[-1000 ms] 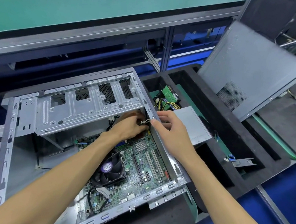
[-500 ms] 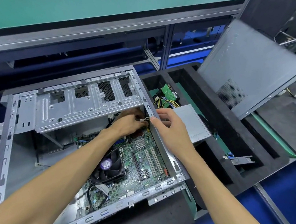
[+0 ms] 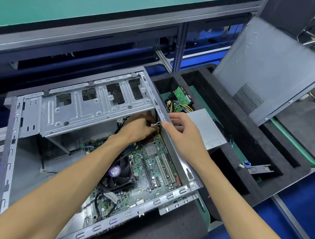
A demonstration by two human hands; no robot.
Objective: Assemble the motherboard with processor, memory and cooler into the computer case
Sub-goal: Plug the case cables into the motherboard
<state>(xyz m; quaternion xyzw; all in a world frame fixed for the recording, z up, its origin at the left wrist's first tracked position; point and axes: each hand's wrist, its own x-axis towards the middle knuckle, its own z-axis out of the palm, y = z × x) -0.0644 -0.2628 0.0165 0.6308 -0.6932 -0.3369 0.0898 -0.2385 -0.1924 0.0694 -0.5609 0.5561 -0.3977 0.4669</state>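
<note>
Motherboard (image 3: 153, 169) lies inside case (image 3: 11, 152); left hand (image 3: 136, 129) pinches a white clip (image 3: 156, 124), right hand (image 3: 183, 134) grips the case wall.

Assembly workshop: foam tray (image 3: 233, 171), conveyor frame (image 3: 178, 46)

left hand (image 3: 137, 128) hides the motherboard's (image 3: 153, 169) far corner.

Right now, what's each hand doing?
Left hand: pinches a small white cable clip inside the computer case.
Right hand: grips the case's right wall.
</note>
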